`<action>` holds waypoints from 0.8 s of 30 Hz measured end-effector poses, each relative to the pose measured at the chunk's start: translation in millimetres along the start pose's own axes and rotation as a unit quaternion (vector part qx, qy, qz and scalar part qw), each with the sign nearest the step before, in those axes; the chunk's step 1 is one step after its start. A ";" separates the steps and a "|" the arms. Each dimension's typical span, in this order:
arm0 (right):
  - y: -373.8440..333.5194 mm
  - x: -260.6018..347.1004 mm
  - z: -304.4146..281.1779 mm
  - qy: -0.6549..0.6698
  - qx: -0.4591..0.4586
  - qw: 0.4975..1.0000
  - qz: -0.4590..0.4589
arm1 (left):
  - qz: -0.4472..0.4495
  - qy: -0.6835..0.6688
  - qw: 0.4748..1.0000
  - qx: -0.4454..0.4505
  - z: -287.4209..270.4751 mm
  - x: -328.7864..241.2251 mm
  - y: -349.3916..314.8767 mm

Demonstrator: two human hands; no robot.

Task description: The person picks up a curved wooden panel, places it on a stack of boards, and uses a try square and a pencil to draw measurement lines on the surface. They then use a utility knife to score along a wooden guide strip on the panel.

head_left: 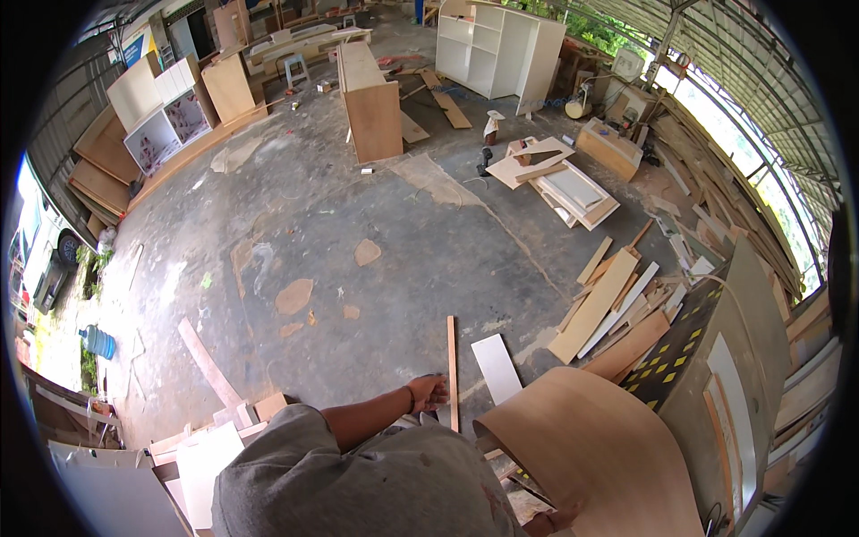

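My left hand (428, 392) reaches out over the concrete floor, its fingers right beside a thin wooden strip (452, 371) that lies lengthwise on the ground. Whether the fingers grip the strip is unclear. My right hand (550, 519) shows only partly at the lower edge, against the bottom of a large bent plywood sheet (591, 447) that arches up in front of me. A small white panel (496, 367) lies on the floor just right of the strip. My grey shirt fills the lower middle of the view.
Offcuts and boards (608, 304) are piled to the right, beside a grey upright panel (743, 358). A wooden cabinet (371, 98) and white shelving (497, 49) stand farther back. Boards (206, 367) and white sheets (116, 488) lie at lower left.
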State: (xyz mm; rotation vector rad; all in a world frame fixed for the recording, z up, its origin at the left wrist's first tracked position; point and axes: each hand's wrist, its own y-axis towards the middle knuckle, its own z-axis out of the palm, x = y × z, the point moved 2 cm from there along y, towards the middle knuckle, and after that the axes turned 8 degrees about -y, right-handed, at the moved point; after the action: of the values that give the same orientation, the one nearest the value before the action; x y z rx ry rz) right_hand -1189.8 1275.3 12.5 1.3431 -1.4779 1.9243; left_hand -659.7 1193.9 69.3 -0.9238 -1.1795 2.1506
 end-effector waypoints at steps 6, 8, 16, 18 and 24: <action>3.9 -2.3 -18.4 -0.015 0.000 1.000 0.006 | -0.010 0.004 1.000 -0.003 3.1 6.9 -4.0; 4.7 -2.2 -21.3 -0.016 -0.003 1.000 0.005 | -0.015 0.006 1.000 -0.003 5.0 8.5 -4.9; 6.1 1.1 -28.0 -0.025 -0.008 1.000 0.007 | -0.011 0.000 1.000 -0.001 7.7 9.5 -7.9; 6.4 2.1 -30.6 -0.027 -0.009 1.000 0.006 | -0.010 -0.009 1.000 -0.011 6.0 10.5 -8.8; 6.4 4.3 -39.9 -0.032 -0.012 0.999 0.007 | -0.004 -0.012 1.000 -0.002 5.6 14.4 -11.8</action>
State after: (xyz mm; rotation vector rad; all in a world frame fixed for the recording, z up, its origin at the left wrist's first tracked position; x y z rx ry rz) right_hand -1214.9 1307.3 12.8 1.3999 -1.5393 1.8833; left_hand -671.7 1206.9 77.1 -0.8956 -1.1965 2.1592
